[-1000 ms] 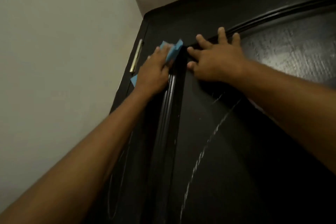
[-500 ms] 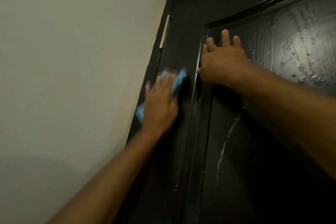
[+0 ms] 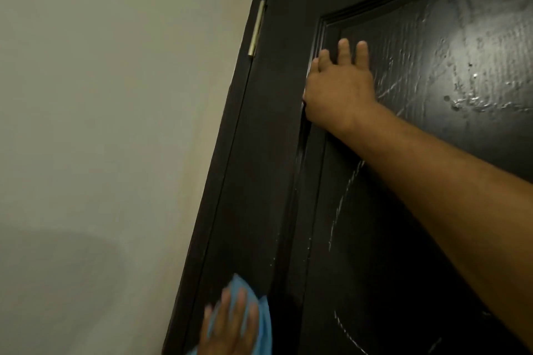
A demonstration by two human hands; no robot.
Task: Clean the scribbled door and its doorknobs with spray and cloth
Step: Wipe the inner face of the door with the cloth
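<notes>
A plain pale wall (image 3: 109, 124) fills 9 o'clock, with a small brass hinge (image 3: 256, 28) at 11. The tall dark wooden door (image 3: 375, 239) runs up and down, white scribbles (image 3: 343, 204) mid-panel (no words). The left hand (image 3: 230, 323), fingers straight, presses a blue cloth (image 3: 261, 323) at 6. The right hand (image 3: 339, 89) rests flat, fingers loose, at 1.
</notes>
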